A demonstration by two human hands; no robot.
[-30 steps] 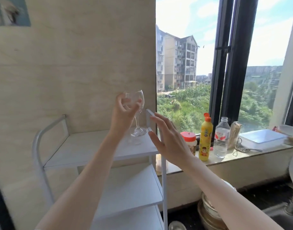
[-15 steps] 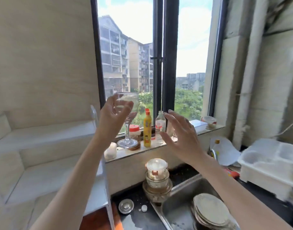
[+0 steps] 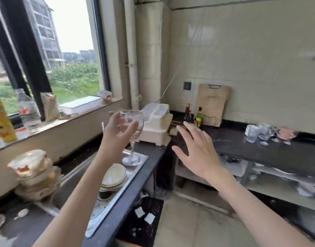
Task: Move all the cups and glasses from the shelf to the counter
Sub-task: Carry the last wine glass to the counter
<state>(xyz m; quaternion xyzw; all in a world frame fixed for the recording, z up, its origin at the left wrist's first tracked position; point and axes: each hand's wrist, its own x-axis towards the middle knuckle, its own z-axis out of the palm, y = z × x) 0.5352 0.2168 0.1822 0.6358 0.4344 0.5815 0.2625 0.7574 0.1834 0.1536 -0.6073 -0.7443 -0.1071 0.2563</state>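
Observation:
My left hand (image 3: 117,132) grips the bowl of a clear wine glass (image 3: 133,139), held upright in the air above the sink's right end. To its right my right hand (image 3: 196,150) hovers with fingers spread and nothing in it. On the black counter (image 3: 278,150) at the far right stands a cluster of several clear glasses and cups (image 3: 262,133), blurred. The shelf is out of view.
A steel sink (image 3: 117,189) with stacked plates (image 3: 114,177) lies below my left arm. Stacked bowls (image 3: 33,173) sit at the left. A white dish rack (image 3: 156,125), two dark bottles (image 3: 194,115) and a cutting board (image 3: 212,104) stand in the corner. Bottles line the window sill (image 3: 46,122).
The view has swung right from the white shelf, past the window, to the sink and counter corner. My left hand carried the wine glass along; my right hand stayed spread beside it.

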